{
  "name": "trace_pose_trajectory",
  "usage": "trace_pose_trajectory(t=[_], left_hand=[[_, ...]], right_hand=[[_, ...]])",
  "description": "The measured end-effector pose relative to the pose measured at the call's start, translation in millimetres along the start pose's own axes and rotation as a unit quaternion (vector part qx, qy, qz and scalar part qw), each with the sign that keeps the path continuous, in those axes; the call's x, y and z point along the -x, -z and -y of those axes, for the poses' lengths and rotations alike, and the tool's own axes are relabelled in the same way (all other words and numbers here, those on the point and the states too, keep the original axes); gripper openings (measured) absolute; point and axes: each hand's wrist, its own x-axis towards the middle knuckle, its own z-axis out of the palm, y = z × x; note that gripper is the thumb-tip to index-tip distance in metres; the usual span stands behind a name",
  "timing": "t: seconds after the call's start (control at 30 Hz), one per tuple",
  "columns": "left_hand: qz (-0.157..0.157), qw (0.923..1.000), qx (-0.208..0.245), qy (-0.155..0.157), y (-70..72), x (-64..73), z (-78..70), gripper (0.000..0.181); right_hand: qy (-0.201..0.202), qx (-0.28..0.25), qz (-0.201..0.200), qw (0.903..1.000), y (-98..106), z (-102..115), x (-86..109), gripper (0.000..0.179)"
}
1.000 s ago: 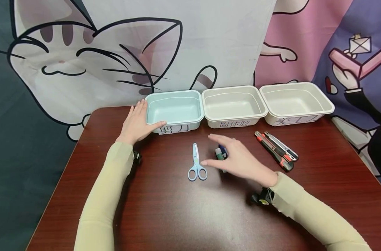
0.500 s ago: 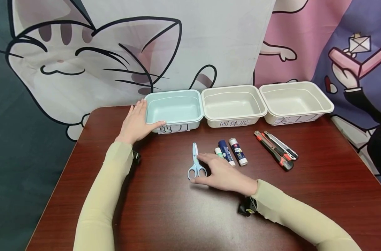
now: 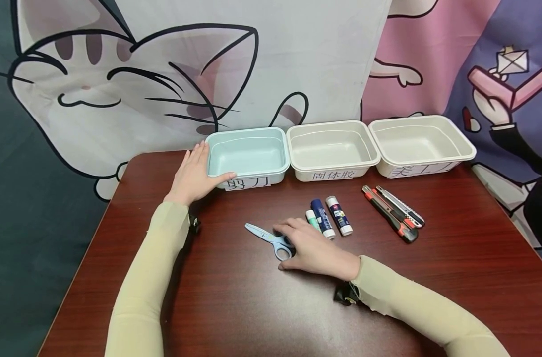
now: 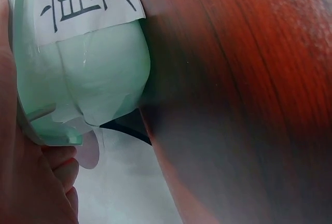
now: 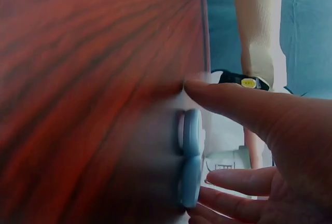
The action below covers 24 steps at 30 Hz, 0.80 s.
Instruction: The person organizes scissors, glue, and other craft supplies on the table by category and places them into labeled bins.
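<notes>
My left hand (image 3: 191,176) rests on the left end of a light blue plastic box (image 3: 248,153). Its fingers lie straight along the side, and the thumb reaches over the front rim. In the left wrist view the box (image 4: 104,73) shows its white label with black characters. My right hand (image 3: 313,248) is at the handles of light blue scissors (image 3: 264,234) lying on the table, blades pointing left and back. In the right wrist view, the thumb stands apart from the scissors' handle loops (image 5: 192,136) on one side; the other fingers are close by on the other side.
Two labelled cream boxes, the middle one (image 3: 333,148) and the right one (image 3: 420,141), continue the row. Glue sticks, one green-and-white (image 3: 313,219), one blue (image 3: 323,219) and one dark blue (image 3: 339,215), lie beside my right hand. Two utility knives (image 3: 393,213) lie further right.
My right hand has come down and left from above the glue sticks to the scissors. The scissors have turned, their blades swinging from pointing back to pointing left. My left hand has stayed put.
</notes>
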Motion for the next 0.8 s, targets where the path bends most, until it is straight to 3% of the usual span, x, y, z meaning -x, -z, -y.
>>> trace_pose_trajectory(t=[0.33, 0.8], left_hand=[[-0.003, 1.0000, -0.004, -0.001, -1.0, -0.5, 0.4, 0.125], [-0.004, 1.0000, -0.006, -0.003, -0.5, 0.1, -0.4, 0.125]], right_hand=[[-0.003, 0.037, 0.000, 0.9993, 9.0, -3.9, 0.0, 0.059], [0.012, 0.058, 0.014, 0.9982, 11.8, -6.0, -7.7, 0.049]])
